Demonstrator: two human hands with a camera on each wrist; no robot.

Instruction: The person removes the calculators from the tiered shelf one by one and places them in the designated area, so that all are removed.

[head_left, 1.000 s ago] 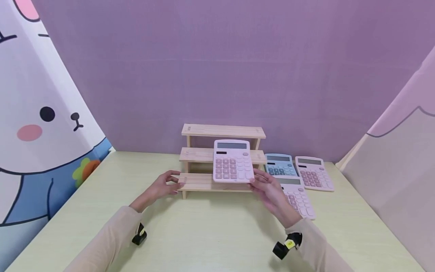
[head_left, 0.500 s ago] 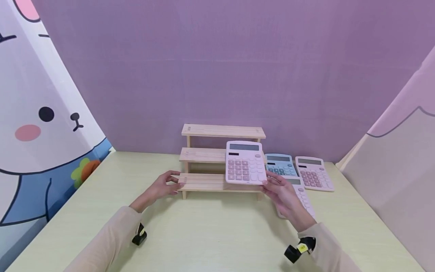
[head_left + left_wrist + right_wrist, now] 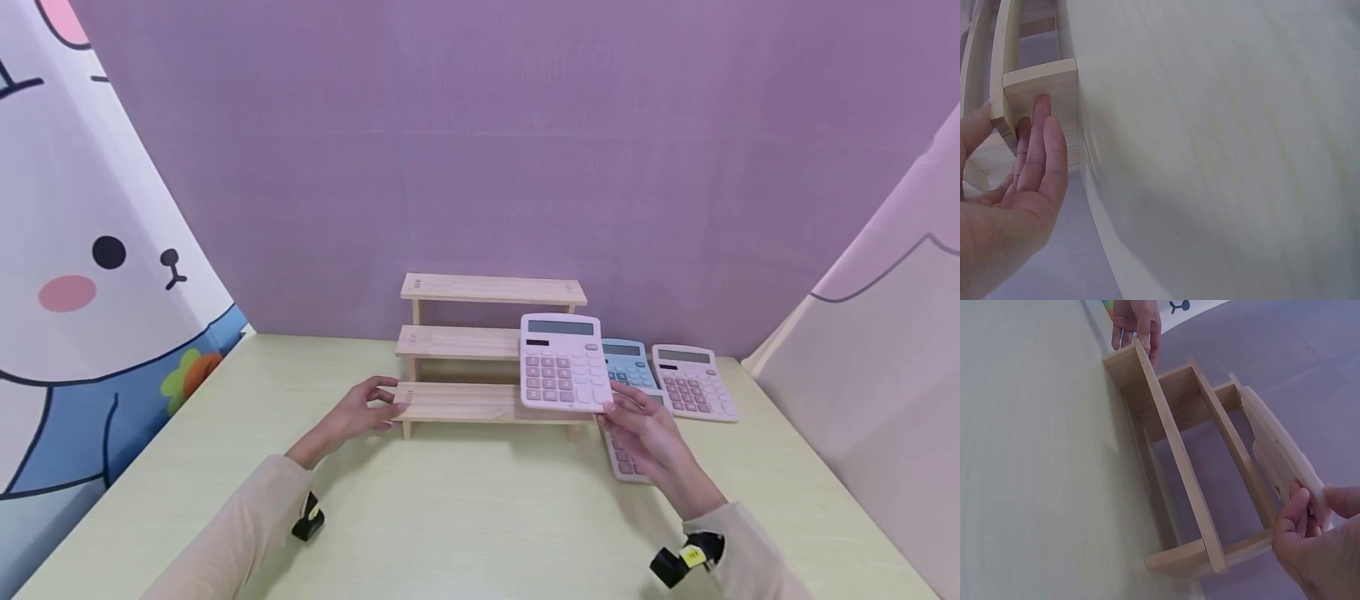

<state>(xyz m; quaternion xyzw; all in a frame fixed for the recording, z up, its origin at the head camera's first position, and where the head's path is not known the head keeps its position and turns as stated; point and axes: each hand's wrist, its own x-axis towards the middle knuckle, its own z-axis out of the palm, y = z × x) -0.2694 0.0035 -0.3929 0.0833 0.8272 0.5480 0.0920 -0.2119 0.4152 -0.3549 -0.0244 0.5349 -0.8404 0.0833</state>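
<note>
A three-tier wooden display stand [image 3: 465, 403] stands on the table. My left hand [image 3: 352, 422] holds the left end of its lowest board; in the left wrist view the thumb is on the board and the fingers [image 3: 1054, 156] reach beneath, against the side panel. My right hand [image 3: 651, 442] pinches a pink calculator [image 3: 562, 364] by its lower right corner, thumb in front. The calculator is tilted upright, keys facing me, and covers the right part of the middle and lowest boards. In the right wrist view the calculator [image 3: 1285, 450] appears edge-on, held off the table.
A blue calculator [image 3: 626, 352] and a pink one [image 3: 693, 383] lie to the right of the stand. Another pink calculator [image 3: 626, 467] lies nearer, mostly hidden by my right hand. A purple backdrop [image 3: 480, 150] rises behind the table [image 3: 465, 525].
My right hand has moved to the right with the pink calculator, from the stand's middle to its right end. The left hand and the stand have stayed put.
</note>
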